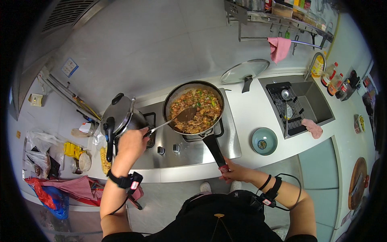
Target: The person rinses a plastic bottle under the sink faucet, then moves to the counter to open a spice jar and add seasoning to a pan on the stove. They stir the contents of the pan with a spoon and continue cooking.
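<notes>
My left hand (pixel 133 144) grips the handle of a spatula (pixel 186 115), whose brown head rests on the food. Chopped meat with bits of green vegetable (pixel 199 103) spreads across the bottom of a deep frying pan (pixel 168 96). My right hand (pixel 232 171) is closed around the red end of the pan's long black handle (pixel 213 148). The pan sits on the right burner of a stainless steel gas hob (pixel 199 154). Just beyond my left hand, a pressure cooker (pixel 116 112) with a black handle stands at the left burner.
A glass lid (pixel 243 72) leans against the wall behind the counter. Right of the hob stands a teal bowl (pixel 264 141), near a sink (pixel 320 99) with a black rack (pixel 278 90) and a ladle (pixel 286 95). Bottles (pixel 329 75) line the far right; bags (pixel 39 157) crowd the left.
</notes>
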Tool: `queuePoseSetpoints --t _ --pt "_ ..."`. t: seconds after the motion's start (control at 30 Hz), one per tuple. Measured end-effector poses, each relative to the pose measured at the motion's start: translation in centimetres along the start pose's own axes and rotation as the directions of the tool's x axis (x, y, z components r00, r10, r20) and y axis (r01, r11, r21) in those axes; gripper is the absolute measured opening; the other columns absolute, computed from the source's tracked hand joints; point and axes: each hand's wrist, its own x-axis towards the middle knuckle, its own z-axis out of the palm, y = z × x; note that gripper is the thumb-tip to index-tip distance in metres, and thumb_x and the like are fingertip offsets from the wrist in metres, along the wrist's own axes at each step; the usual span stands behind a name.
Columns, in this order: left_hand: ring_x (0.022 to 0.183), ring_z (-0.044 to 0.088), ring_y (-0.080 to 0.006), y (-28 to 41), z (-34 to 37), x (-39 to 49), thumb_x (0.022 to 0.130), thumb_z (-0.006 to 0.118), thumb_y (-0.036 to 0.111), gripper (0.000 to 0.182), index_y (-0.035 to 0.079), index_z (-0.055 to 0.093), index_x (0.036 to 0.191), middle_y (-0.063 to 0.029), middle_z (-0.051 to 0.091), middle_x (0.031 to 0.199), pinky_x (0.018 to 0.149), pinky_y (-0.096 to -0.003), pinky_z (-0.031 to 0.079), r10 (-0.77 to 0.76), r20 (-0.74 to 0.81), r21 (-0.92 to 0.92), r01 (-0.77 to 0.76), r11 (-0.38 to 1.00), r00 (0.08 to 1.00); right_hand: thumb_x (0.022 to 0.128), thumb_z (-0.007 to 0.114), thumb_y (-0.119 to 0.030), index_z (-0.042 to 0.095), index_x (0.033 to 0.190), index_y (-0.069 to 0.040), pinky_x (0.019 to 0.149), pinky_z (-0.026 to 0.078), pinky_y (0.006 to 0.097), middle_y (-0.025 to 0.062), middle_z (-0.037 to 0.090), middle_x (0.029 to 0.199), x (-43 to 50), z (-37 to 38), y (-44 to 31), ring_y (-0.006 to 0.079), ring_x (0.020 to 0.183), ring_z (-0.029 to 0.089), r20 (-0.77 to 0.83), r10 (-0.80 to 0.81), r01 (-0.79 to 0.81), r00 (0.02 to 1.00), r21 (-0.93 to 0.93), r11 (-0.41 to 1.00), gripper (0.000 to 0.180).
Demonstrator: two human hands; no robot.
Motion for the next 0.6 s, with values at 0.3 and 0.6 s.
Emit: queuePoseSetpoints --t 0.3,0.6 --pt "0.058 0.064 -0.0209 9.0 2.7 -1.5 0.091 0.051 0.013 0.019 -0.001 0.062 0.098 -0.0100 0.063 0.071 0.044 -0.0297 0.050 0.198 -0.009 0.464 -0.171 0.869 0.980 0.094 0.047 -0.007 -0.006 0.147 -0.019 0.077 0.057 0.0421 0.0158 0.051 0.123 0.1 -0.4 -0.7 0.0279 0.095 0.065 0.122 0.008 -0.017 0.992 0.073 0.997 0.076" --pt "0.063 0.067 -0.0228 8.5 4.0 6.0 0.092 0.052 0.019 0.024 0.008 0.066 0.076 -0.0084 0.063 0.065 0.050 -0.0315 0.054 -0.012 -0.095 0.423 0.051 0.905 0.995 0.093 0.050 -0.007 -0.006 0.148 -0.017 0.077 0.056 0.0423 0.0149 0.052 0.119 0.4 -0.8 -0.1 0.0264 0.092 0.065 0.115 -0.026 0.019 0.993 0.063 0.998 0.079"
